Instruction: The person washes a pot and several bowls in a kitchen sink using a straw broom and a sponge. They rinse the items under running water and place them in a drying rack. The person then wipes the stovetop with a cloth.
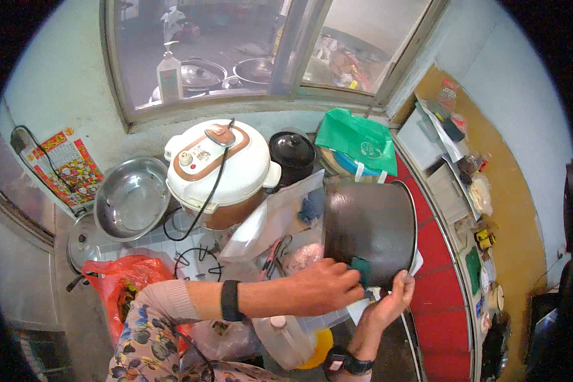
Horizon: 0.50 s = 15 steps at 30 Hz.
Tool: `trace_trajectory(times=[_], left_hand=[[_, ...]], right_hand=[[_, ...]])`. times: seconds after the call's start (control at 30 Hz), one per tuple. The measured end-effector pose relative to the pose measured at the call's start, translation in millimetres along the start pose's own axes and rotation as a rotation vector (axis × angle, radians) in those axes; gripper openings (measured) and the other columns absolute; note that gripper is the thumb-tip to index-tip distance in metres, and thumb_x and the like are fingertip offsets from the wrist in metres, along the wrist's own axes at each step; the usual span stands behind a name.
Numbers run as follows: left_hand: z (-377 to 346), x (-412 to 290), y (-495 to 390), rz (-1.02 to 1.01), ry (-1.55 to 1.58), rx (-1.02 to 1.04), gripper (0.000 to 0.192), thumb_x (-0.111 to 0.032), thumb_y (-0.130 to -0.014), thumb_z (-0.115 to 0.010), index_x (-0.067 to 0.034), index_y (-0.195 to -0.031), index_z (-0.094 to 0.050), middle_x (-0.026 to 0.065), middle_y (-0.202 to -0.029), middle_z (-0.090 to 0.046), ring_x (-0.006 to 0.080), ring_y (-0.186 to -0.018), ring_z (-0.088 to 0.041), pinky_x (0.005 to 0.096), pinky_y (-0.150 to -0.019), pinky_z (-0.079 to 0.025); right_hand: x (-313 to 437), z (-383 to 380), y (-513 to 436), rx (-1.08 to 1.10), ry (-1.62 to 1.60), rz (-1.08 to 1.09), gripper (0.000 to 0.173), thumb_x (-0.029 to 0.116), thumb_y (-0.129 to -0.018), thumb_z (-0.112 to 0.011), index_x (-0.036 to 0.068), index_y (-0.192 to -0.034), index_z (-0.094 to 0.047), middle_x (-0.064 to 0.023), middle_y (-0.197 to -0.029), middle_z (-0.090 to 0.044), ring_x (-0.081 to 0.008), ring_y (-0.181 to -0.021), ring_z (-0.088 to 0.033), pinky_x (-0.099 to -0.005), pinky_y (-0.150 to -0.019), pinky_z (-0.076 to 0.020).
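Observation:
A dark metal pot (370, 224) with a pale rim is tipped on its side at the centre right. My left hand (327, 286) reaches across from the left, its curled fingers holding a dark green scouring pad (361, 271) against the pot's outer wall. From below, my right hand (392, 302) grips the pot at its rim, thumb upward; part of its fingers is hidden. Left of the pot stands a clear plastic sheet or bag (277, 215). A white and brown electric pressure cooker (219, 167) with its cord across the lid stands behind.
Metal basin (132, 198) and glass lid (83, 241) are at left, above a red plastic bag (133, 267). A wire rack (198, 265), red-handled tool (270, 260) and plastic jug (284, 339) lie nearer. Behind are a black lidded pot (292, 150) and green bag (358, 138).

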State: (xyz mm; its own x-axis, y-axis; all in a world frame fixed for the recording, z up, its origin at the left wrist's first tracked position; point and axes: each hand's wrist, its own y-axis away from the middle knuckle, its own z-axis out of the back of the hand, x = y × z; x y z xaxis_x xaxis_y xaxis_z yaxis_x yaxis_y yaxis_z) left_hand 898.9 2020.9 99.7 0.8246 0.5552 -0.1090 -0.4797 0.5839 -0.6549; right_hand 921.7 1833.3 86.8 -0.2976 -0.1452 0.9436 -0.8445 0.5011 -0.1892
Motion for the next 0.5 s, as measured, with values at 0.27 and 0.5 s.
trace_trajectory(times=[0.27, 0.5], left_hand=[[5, 60, 92, 0.518, 0.121, 0.424, 0.029, -0.022, -0.084, -0.069, -0.011, -0.108, -0.057, 0.0133, -0.098, -0.059, 0.0365, -0.081, -0.065, 0.0449, -0.066, -0.055], [4, 94, 113, 0.578, 0.349, 0.349, 0.028, -0.016, -0.081, -0.070, -0.007, -0.107, -0.062, 0.0156, -0.095, -0.064, 0.0378, -0.082, -0.066, 0.0462, -0.072, -0.054]], right_hand=[[4, 19, -15, 0.015, 0.043, 0.063, 0.022, 0.022, -0.096, -0.064, 0.009, -0.084, -0.051, 0.0021, -0.083, -0.050, -0.0109, -0.081, -0.046, -0.0302, -0.078, -0.0400], [1, 16, -16, 0.048, 0.034, 0.081, 0.022, 0.021, -0.095, -0.063, 0.009, -0.083, -0.049, 0.0017, -0.082, -0.047, -0.0107, -0.080, -0.043, -0.0294, -0.076, -0.0380]])
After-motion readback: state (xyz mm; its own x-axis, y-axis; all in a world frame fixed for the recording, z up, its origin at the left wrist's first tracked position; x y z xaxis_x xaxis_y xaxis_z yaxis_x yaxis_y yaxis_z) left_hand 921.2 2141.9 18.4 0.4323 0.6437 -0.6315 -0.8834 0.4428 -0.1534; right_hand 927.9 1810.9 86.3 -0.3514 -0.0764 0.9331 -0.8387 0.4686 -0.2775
